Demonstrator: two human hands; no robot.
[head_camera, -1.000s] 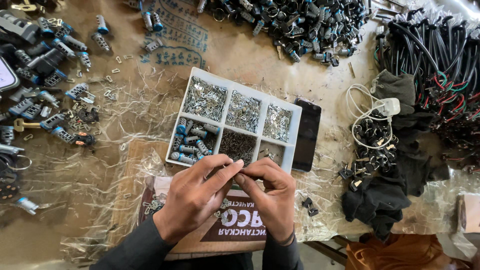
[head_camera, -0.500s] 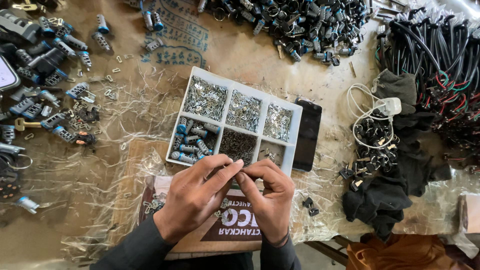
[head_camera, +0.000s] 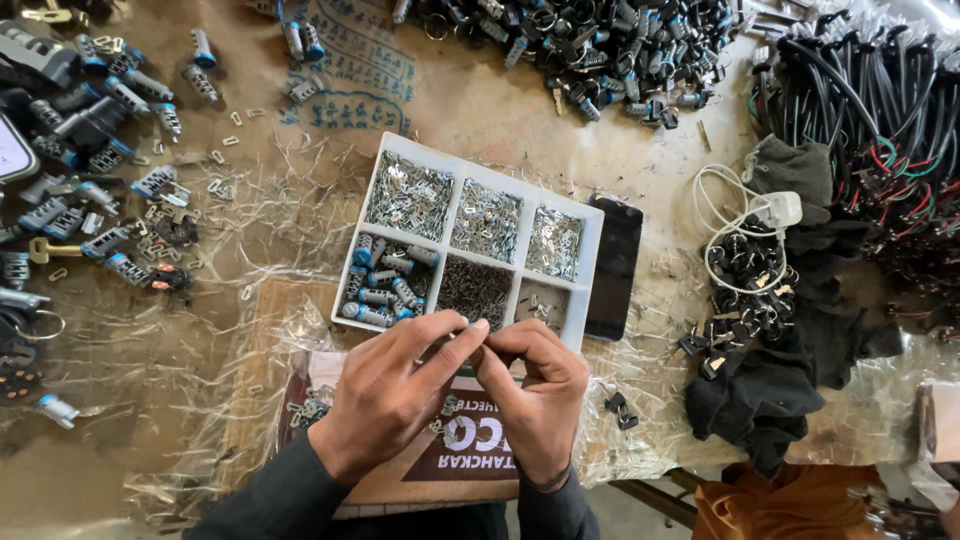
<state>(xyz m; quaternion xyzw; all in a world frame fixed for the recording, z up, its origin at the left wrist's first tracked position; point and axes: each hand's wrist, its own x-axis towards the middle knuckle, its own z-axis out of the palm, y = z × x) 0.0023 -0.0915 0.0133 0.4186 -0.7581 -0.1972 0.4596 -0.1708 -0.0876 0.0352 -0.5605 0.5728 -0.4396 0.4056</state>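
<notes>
Both hands meet low in the view, over a brown printed board (head_camera: 455, 465) under clear plastic film (head_camera: 250, 400). The left hand (head_camera: 395, 395) and right hand (head_camera: 535, 390) pinch their fingertips together on a small part (head_camera: 480, 340); it is mostly hidden, so its kind cannot be told. Grip narrow on both sides, thumbs and forefingers closed on the part.

Just beyond the fingertips, at 12 o'clock, lies a white compartment tray (head_camera: 590, 270). Its far row holds three lots of small bright metal pieces; the near row holds blue-tipped lock cylinders (head_camera: 385, 280), dark fine pins (head_camera: 475, 290) and a few loose bits. A black phone (head_camera: 612, 265) lies touching the tray's right edge, at 1 o'clock from the hands.

At 3 o'clock: dark cloth (head_camera: 790, 370), a white cable with plug (head_camera: 775, 210), and small black rings. At 1 to 2 o'clock, far: bundled black wires (head_camera: 860, 90). At 12 o'clock, far: a heap of cylinders (head_camera: 600, 40). At 10 o'clock: scattered lock parts (head_camera: 100, 150) on the bench.
</notes>
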